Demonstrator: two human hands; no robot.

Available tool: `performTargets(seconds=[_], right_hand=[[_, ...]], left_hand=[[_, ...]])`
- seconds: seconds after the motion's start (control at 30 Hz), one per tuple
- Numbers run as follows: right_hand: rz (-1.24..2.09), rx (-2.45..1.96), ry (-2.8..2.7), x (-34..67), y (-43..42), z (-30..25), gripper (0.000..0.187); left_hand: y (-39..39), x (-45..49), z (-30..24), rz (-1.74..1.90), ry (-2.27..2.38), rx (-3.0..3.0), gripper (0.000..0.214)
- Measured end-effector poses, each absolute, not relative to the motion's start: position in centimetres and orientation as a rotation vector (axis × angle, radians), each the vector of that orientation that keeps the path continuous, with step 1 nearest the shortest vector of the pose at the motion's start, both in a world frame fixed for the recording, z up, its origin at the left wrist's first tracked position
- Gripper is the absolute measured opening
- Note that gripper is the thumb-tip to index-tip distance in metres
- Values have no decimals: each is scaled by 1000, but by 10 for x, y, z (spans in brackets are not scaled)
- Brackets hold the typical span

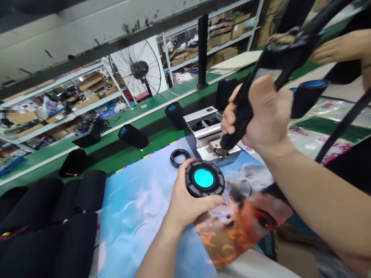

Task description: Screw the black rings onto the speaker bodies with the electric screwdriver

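Observation:
My left hand (184, 202) is wrapped around a black round speaker (205, 178), its shiny blue disc end and dark ring rim facing up toward me. In my right hand (265, 116) is a black electric screwdriver (246, 94), tilted with its tip down and to the left. The tip is at the front of a silver screw feeder (207, 135); whether it touches is hard to tell. Just behind the held speaker, a loose black ring (179, 157) lies on the printed mat (130, 216).
Several black cylinders (31, 204) are piled at left. Black speakers with blue ends (131, 136) stand or lie on the green bench (156, 133). Another person's hand (339, 48) is at upper right, near another speaker (310, 96). A fan (139, 69) and shelves stand behind; a beam crosses overhead.

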State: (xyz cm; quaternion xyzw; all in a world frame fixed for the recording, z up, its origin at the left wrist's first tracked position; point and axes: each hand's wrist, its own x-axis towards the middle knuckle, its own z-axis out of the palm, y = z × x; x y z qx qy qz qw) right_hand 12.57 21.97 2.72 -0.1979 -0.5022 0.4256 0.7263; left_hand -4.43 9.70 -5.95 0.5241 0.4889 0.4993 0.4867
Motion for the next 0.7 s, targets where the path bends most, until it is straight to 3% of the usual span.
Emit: performTargets(seconds=[0.1,0.3,0.47,0.6,0.7], right_hand=[[954,-467,-1141,124,225,8,61],[1082,-527,-1170,128,220,6,66],[1160,-535,-1136,136,190,49,69],[1169,-407,-1256,136,161,86,64],[1148,-552,-1261,132,154,89,77]], left_hand=[[97,-44,-60,1227,1190,1309,92],[97,-45,-64,1264,1122,1265,95],[98,-42,-57,1239,1158,1195,105],[100,-42,-53,1231,1145,1176,99],[100,-44,-55,1219,1140,1162,97]])
